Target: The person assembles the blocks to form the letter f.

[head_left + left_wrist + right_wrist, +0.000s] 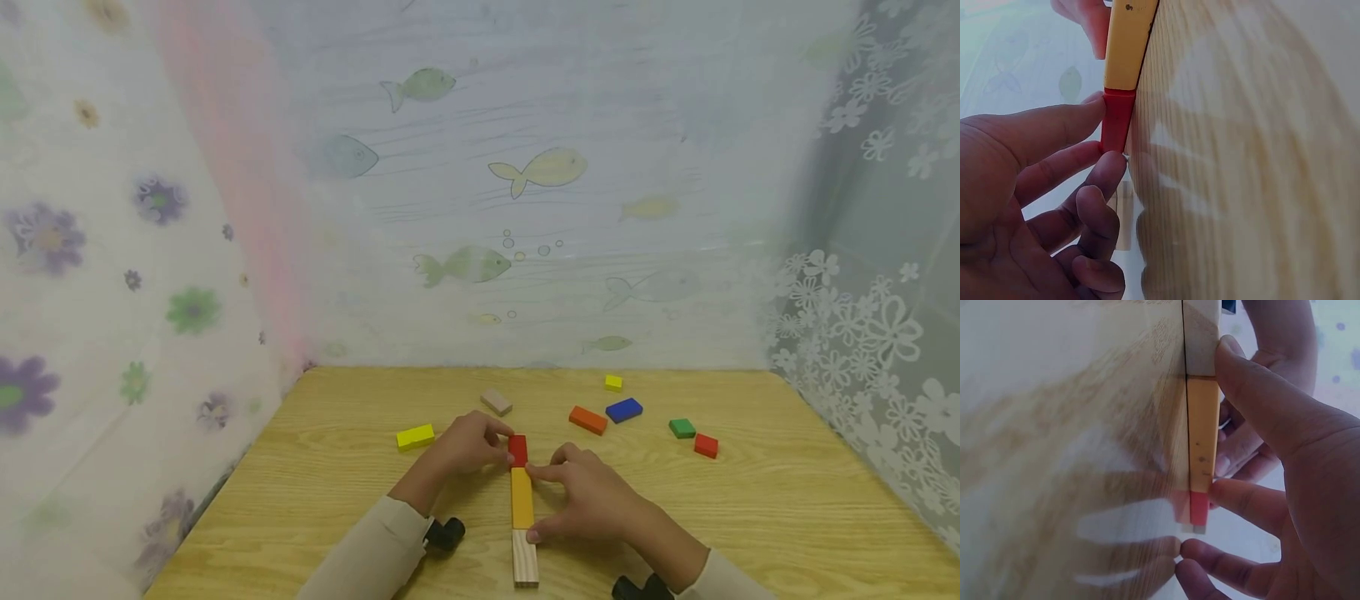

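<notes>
Three blocks lie end to end in a straight row on the wooden table (pixel 337 517): a red block (pixel 518 448) at the far end, a yellow-orange block (pixel 522 500) in the middle and a plain wood block (pixel 525 560) nearest me. My left hand (pixel 467 443) pinches the red block, thumb at its left side and fingers around its far end. From the right, my right hand (pixel 596 500) touches the row. Its thumb (pixel 1235 359) rests against the plain block, while its index finger meets the yellow-orange block near the red joint.
Left of the row lies a yellow block (pixel 416 437), with a plain block (pixel 496 402) farther back. To the right are an orange block (pixel 588 420), a blue block (pixel 624 410), a small yellow block (pixel 613 383), a green block (pixel 682 428) and another red block (pixel 706 446).
</notes>
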{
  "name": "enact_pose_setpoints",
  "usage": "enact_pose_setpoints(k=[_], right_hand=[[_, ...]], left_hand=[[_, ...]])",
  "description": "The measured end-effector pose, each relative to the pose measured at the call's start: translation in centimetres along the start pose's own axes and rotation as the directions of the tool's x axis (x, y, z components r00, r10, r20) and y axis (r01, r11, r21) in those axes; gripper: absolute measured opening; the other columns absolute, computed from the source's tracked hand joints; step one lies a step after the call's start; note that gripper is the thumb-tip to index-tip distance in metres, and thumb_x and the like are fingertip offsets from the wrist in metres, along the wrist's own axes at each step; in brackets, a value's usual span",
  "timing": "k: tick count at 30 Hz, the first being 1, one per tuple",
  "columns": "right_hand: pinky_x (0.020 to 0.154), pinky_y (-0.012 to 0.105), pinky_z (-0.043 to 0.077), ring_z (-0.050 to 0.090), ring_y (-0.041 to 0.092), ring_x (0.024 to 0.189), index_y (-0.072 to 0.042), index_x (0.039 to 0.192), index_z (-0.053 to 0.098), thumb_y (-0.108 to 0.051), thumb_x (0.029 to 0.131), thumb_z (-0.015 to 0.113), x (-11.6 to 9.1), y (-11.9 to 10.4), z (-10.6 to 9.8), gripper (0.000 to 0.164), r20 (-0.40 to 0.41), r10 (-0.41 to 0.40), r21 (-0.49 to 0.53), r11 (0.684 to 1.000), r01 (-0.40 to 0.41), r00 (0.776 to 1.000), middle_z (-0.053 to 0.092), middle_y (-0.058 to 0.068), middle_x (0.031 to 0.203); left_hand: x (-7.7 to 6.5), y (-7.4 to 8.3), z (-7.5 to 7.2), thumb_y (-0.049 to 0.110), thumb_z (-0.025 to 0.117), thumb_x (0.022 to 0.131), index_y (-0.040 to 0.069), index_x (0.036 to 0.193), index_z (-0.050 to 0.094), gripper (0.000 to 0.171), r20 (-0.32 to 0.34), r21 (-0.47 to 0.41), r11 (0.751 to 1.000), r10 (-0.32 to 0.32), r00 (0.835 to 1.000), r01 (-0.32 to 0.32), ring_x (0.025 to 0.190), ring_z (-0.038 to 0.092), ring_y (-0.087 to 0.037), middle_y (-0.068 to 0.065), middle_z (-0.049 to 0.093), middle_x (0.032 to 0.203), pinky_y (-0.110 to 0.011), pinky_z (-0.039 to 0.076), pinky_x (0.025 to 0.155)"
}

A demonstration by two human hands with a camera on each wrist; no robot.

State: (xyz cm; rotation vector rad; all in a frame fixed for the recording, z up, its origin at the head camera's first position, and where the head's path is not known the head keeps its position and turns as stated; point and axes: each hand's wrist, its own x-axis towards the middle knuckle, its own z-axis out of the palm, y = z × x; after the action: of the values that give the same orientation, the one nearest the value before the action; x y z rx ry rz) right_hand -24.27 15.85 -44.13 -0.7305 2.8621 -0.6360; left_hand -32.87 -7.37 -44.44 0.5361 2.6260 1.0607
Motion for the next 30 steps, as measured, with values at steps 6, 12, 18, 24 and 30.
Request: enact_pose_setpoints(k=[6,12,18,24,30], right_hand=[[0.073,0.032,0.045,0.050,0.015,0.096,-0.031,0.146,0.061,-0.077,0.068,0.081,-0.02,-0.08,0.00,0.092,0.002,-0.003,-0.007,1.000,0.003,1.000,0.055,0.000,0.117],[0.073,0.032,0.046,0.050,0.015,0.096,-0.031,0.145,0.062,-0.076,0.068,0.082,-0.03,-0.20,-0.07,0.091,0.000,-0.003,-0.005,1.000,0.003,1.000,0.055,0.000,0.118],[0.073,0.032,0.045,0.049,0.016,0.096,-0.031,0.145,0.062,-0.075,0.068,0.082,-0.02,-0.28,-0.09,0.091,-0.002,0.001,-0.002,1.000,-0.001,1.000,0.055,0.000,0.117],[0.072,0.031,0.044,0.048,0.015,0.095,-0.031,0.146,0.061,-0.076,0.068,0.081,-0.07,-0.34,-0.13,0.092,0.000,-0.003,-0.016,1.000,0.003,1.000,0.055,-0.001,0.118],[0.072,0.033,0.044,0.048,0.016,0.096,-0.033,0.147,0.060,-0.077,0.069,0.080,-0.29,-0.31,-0.15,0.092,0.000,0.003,-0.028,1.000,-0.003,1.000,0.055,-0.001,0.119]], left_hand=[[-0.03,-0.04,0.00,0.025,0.085,0.087,0.016,0.126,0.076,0.041,0.000,-0.004,1.000,0.008,1.000,-0.008,0.076,0.059,-0.019,0.001,0.068,0.089,-0.032,0.051,0.066],[-0.04,-0.06,0.05,0.024,0.085,0.087,0.016,0.125,0.076,0.040,0.002,0.003,1.000,0.014,1.000,-0.014,0.074,0.058,-0.018,0.001,0.068,0.087,-0.032,0.050,0.065],[-0.08,0.02,0.01,0.023,0.085,0.086,0.015,0.125,0.076,0.041,-0.002,0.007,1.000,0.020,1.000,-0.020,0.075,0.058,-0.019,0.000,0.067,0.087,-0.033,0.050,0.065],[-0.16,0.08,0.06,0.023,0.084,0.087,0.014,0.127,0.075,0.042,0.000,0.017,0.999,0.028,1.000,-0.028,0.073,0.058,-0.018,0.002,0.068,0.086,-0.032,0.050,0.064],[-0.17,0.29,0.02,0.022,0.085,0.087,0.012,0.128,0.074,0.044,0.009,0.027,0.999,0.044,0.999,-0.044,0.068,0.057,-0.016,0.002,0.068,0.083,-0.031,0.049,0.061]])
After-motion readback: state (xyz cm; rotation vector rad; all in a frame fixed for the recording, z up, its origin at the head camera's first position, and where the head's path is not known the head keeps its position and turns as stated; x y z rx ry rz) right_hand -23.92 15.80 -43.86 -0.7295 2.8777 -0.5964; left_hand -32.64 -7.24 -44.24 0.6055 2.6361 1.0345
